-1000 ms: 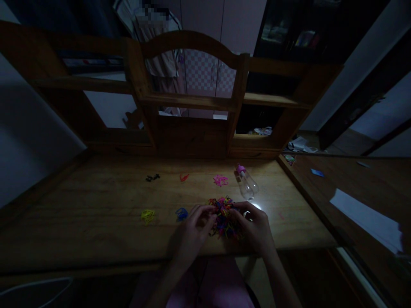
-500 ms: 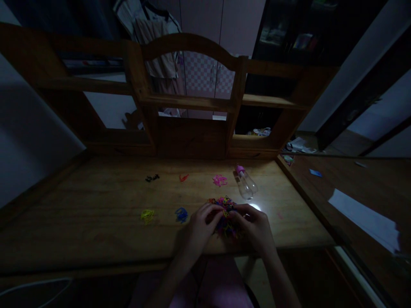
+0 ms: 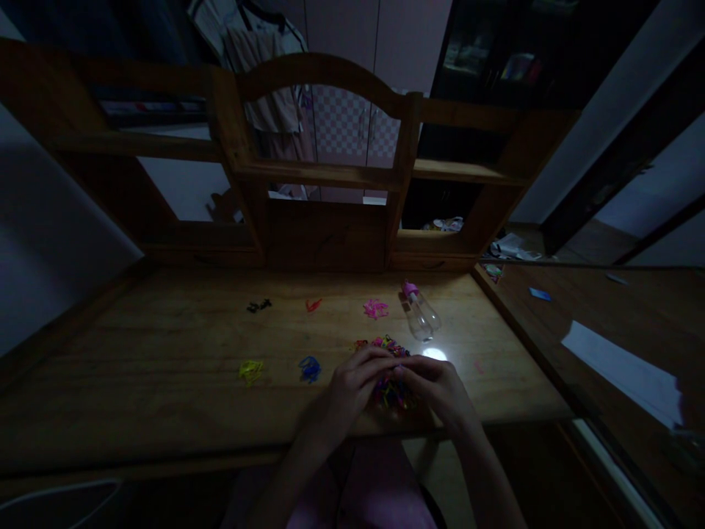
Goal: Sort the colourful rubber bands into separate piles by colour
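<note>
A mixed heap of small coloured loops, looking like rubber bands (image 3: 396,395), lies on the wooden desk near its front edge. Both my hands are over it with their fingertips meeting. My left hand (image 3: 358,382) has thumb and fingers pinched together. My right hand (image 3: 432,386) pinches as well, and a tiny pink-purple spot shows at its thumb tip. What lies between the fingertips is too small and dark to make out. Sorted little piles lie around: blue loops (image 3: 310,369), yellow loops (image 3: 251,372), pink loops (image 3: 375,308), red loops (image 3: 313,305) and black loops (image 3: 258,306).
Behind the heap, a clear bulb-shaped bottle (image 3: 423,319) with a pink cap lies on the desk (image 3: 165,353). A wooden shelf unit (image 3: 324,235) rises at the back. To the right, another surface holds white paper (image 3: 622,375) and a blue card (image 3: 540,294).
My fingertips have come together over the heap, with the left fingers reaching further right to meet the right hand. The sorted piles and the bottle stay in place.
</note>
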Demonstrator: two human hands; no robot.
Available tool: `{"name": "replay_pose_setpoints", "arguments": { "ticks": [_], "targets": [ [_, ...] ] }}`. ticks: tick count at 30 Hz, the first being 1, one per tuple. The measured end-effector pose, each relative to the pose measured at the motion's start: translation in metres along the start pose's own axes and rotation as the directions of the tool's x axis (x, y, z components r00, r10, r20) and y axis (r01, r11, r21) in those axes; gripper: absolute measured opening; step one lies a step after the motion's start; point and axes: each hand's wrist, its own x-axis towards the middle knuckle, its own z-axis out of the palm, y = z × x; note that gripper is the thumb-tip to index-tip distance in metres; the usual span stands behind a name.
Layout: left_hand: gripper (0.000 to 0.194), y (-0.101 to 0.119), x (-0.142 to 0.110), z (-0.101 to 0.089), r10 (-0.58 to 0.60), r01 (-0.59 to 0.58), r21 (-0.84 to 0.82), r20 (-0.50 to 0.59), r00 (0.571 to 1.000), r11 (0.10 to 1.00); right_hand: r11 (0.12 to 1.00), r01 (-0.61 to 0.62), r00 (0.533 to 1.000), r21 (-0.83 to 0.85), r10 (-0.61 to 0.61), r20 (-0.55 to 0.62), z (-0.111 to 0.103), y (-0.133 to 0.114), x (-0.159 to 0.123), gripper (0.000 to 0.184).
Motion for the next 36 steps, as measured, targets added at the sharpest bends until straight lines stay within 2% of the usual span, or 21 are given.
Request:
{"name": "replay_pose_setpoints", "arguments": {
  "ticks": [3,9,12,18,25,29,32,36],
  "targets": [
    [0.032,0.000,-0.001,0.000,-0.010,0.010,-0.005,-0.027,1.000,1.000,0.999,-0.010,1.000,0.048,0.009,0.020,0.001,-0.003,-0.001,0.027],
    [0.024,-0.004,0.001,0.006,-0.040,0.034,-0.032,-0.217,0.975,0.999,0.975,-0.111,0.993,0.194,0.114,-0.004,0.005,0.004,-0.003,0.028],
    [0.019,-0.005,0.002,0.006,-0.092,0.073,-0.082,-0.254,0.963,0.994,0.962,-0.121,0.991,0.244,0.129,-0.017,0.006,0.010,-0.003,0.028],
    [0.013,-0.006,0.000,0.001,-0.167,0.135,-0.136,-0.261,0.951,0.982,0.970,-0.109,0.985,0.219,0.135,-0.106,0.005,0.013,-0.003,0.025],
    [0.015,-0.005,-0.001,0.003,-0.133,0.114,-0.096,-0.223,0.966,0.989,0.995,0.067,0.994,0.077,-0.060,-0.087,0.010,-0.004,-0.005,0.022],
    [0.016,-0.003,-0.001,0.003,-0.141,0.123,-0.090,-0.239,0.961,0.988,0.993,0.091,0.986,-0.073,-0.100,-0.134,0.013,-0.011,-0.007,0.018],
    [0.013,-0.003,-0.001,0.002,-0.193,0.165,-0.132,-0.248,0.949,0.977,0.990,0.094,0.987,-0.105,-0.107,-0.119,0.013,-0.011,-0.008,0.018],
    [0.013,-0.006,0.000,0.002,-0.324,0.268,-0.258,-0.207,0.923,0.928,0.995,0.084,0.992,-0.052,-0.088,-0.085,0.011,-0.005,-0.007,0.022]
  ]
}}
